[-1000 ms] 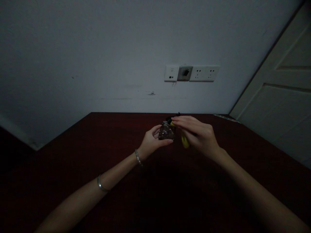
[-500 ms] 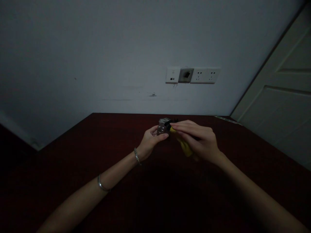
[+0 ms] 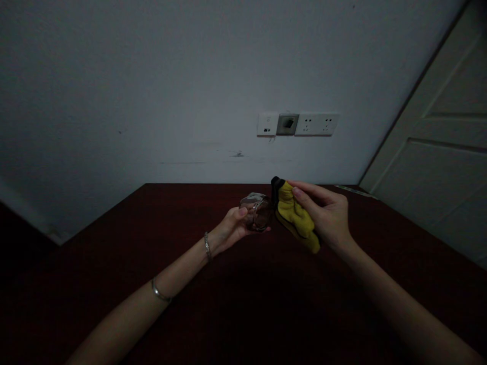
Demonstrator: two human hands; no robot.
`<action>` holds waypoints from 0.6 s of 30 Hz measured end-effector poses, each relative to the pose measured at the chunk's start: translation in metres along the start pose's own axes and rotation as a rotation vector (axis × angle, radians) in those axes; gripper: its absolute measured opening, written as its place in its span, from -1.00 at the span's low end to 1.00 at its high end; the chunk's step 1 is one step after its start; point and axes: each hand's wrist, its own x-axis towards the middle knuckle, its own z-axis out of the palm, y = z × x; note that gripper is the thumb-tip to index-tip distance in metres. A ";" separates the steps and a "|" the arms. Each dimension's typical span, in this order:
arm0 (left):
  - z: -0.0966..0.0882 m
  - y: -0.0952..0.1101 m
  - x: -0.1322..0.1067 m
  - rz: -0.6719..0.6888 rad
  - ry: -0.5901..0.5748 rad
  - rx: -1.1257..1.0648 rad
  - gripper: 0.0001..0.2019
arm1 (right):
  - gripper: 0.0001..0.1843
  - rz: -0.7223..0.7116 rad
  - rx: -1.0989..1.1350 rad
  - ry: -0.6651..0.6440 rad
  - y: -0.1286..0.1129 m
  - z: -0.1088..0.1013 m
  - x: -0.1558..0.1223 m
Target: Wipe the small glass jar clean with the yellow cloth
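Note:
My left hand (image 3: 231, 230) is closed around a small clear glass object (image 3: 257, 212), held above the dark red table (image 3: 182, 284). Its exact shape is hard to make out in the dim light. My right hand (image 3: 327, 215) grips a yellow cloth with a black edge (image 3: 295, 214), bunched between thumb and fingers. The cloth sits just to the right of the glass object, close to it or touching it. Two bracelets circle my left wrist and forearm.
A white wall stands behind the table, with a row of sockets (image 3: 297, 124) above the table's far edge. A pale panelled door (image 3: 441, 167) is at the right. A thin light strip (image 3: 355, 190) lies at the table's far right corner.
My right hand has turned palm up and moved off the top of the glass object to its right, exposing much more of the yellow cloth. My left hand has tilted the glass object.

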 end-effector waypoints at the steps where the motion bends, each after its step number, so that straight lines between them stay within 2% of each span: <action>1: 0.000 0.000 0.000 -0.007 -0.005 -0.002 -0.43 | -0.82 -0.007 -0.012 0.013 -0.001 0.000 0.000; 5: 0.002 -0.004 -0.001 -0.017 -0.018 -0.016 -0.47 | -0.83 -0.040 -0.043 0.080 -0.004 -0.001 0.001; 9: 0.003 -0.008 -0.001 -0.017 0.009 -0.021 -0.50 | -0.81 -0.099 -0.048 0.084 -0.006 0.006 -0.005; 14: 0.005 -0.010 0.000 -0.051 0.022 0.018 -0.41 | -0.75 -0.160 0.004 0.002 -0.005 0.021 -0.016; 18: 0.004 -0.011 0.000 -0.062 0.017 -0.033 -0.44 | -0.75 -0.155 -0.018 -0.083 -0.001 0.020 -0.016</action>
